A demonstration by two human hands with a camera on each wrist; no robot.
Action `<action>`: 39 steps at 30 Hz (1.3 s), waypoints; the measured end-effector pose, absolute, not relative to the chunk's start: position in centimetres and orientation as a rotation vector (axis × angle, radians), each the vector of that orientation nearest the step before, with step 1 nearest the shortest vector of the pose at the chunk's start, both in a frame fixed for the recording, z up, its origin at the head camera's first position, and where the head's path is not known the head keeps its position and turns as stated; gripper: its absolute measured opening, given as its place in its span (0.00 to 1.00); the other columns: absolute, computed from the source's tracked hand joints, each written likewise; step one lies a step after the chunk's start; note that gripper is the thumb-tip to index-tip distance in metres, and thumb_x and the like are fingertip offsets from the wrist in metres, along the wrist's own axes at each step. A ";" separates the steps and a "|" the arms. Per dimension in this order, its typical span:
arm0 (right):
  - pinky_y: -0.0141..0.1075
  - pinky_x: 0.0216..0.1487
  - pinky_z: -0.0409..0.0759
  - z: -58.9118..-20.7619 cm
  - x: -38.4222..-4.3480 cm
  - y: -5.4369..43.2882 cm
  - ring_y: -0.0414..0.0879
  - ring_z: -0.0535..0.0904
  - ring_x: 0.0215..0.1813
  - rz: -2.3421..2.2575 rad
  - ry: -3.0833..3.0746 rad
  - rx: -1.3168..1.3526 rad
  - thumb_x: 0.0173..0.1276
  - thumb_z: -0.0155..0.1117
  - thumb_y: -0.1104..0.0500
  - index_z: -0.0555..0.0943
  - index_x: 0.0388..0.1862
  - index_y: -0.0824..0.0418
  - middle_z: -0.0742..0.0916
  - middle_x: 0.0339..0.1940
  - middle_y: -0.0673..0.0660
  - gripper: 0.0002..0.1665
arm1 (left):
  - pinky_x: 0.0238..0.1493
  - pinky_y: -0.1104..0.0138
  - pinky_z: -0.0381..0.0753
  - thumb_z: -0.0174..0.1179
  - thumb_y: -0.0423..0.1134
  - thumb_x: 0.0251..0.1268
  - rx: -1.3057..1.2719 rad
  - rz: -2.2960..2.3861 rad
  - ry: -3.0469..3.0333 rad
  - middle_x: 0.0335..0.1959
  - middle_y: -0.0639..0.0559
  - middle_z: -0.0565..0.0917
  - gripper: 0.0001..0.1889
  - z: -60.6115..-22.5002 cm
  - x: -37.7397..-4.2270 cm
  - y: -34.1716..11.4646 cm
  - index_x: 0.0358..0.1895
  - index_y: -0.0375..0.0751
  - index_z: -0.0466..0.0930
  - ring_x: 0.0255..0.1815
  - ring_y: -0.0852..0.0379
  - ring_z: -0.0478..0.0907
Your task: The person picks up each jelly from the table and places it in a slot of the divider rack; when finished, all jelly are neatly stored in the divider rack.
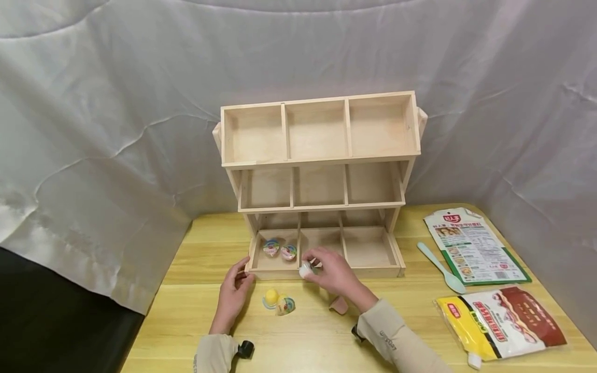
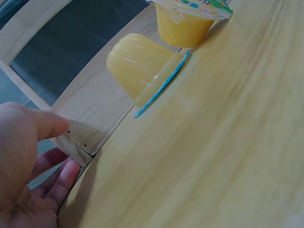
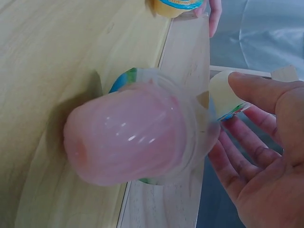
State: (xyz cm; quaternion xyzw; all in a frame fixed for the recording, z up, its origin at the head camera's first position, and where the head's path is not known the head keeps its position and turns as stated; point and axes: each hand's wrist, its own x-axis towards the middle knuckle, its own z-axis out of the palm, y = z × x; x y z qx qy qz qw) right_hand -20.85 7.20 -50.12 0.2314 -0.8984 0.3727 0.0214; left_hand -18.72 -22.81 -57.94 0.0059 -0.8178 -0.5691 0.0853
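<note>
My right hand (image 1: pixel 332 272) pinches a small whitish jelly cup (image 3: pixel 225 95) between thumb and fingers, at the front edge of the bottom tier's middle compartment. My left hand (image 1: pixel 235 292) rests at the front left corner of the wooden tiered shelf (image 1: pixel 322 160), thumb by the front board and relaxed fingers along the side. Two jelly cups (image 1: pixel 288 252) lie in the bottom left compartment. On the table before the shelf are a yellow jelly cup (image 2: pixel 142 66) on its side and another yellow cup (image 2: pixel 185 26), lid up. A pink jelly cup (image 3: pixel 128 135) lies near my right wrist.
To the right lie a pale green spoon (image 1: pixel 443 269), a white and green food packet (image 1: pixel 475 246) and a yellow, white and brown spouted pouch (image 1: pixel 503 324). Grey cloth (image 1: pixel 116 103) hangs behind and beside the wooden table (image 1: pixel 298 342).
</note>
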 end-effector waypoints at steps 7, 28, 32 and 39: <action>0.50 0.57 0.80 -50.1 -20.9 7.2 0.48 0.84 0.49 1.149 -2.790 0.718 0.58 0.82 0.57 0.84 0.53 0.54 0.87 0.47 0.49 0.24 | 0.56 0.74 0.78 0.60 0.36 0.77 0.026 -1.692 -2.440 0.69 0.43 0.76 0.26 -57.8 -18.7 -22.7 0.75 0.54 0.71 0.62 0.46 0.78; 0.46 0.53 0.82 -50.2 -20.7 7.6 0.48 0.84 0.50 1.170 -2.798 0.708 0.60 0.80 0.56 0.85 0.53 0.54 0.86 0.47 0.47 0.22 | 0.56 0.75 0.77 0.60 0.34 0.77 0.081 -1.691 -2.436 0.70 0.41 0.75 0.26 -58.0 -18.4 -22.5 0.75 0.51 0.71 0.63 0.45 0.78; 0.45 0.53 0.83 -50.2 -20.8 7.6 0.48 0.84 0.50 1.177 -2.795 0.701 0.61 0.80 0.56 0.85 0.53 0.53 0.86 0.47 0.47 0.22 | 0.56 0.74 0.77 0.59 0.32 0.78 0.111 -1.690 -2.446 0.71 0.38 0.74 0.27 -57.8 -18.4 -22.3 0.76 0.47 0.70 0.64 0.41 0.77; 0.44 0.51 0.83 -50.2 -20.9 7.7 0.46 0.84 0.49 1.181 -2.784 0.683 0.60 0.80 0.56 0.85 0.55 0.54 0.87 0.47 0.47 0.24 | 0.56 0.74 0.77 0.60 0.36 0.78 0.060 -1.684 -2.446 0.70 0.42 0.75 0.26 -57.7 -18.3 -22.6 0.75 0.52 0.72 0.62 0.46 0.78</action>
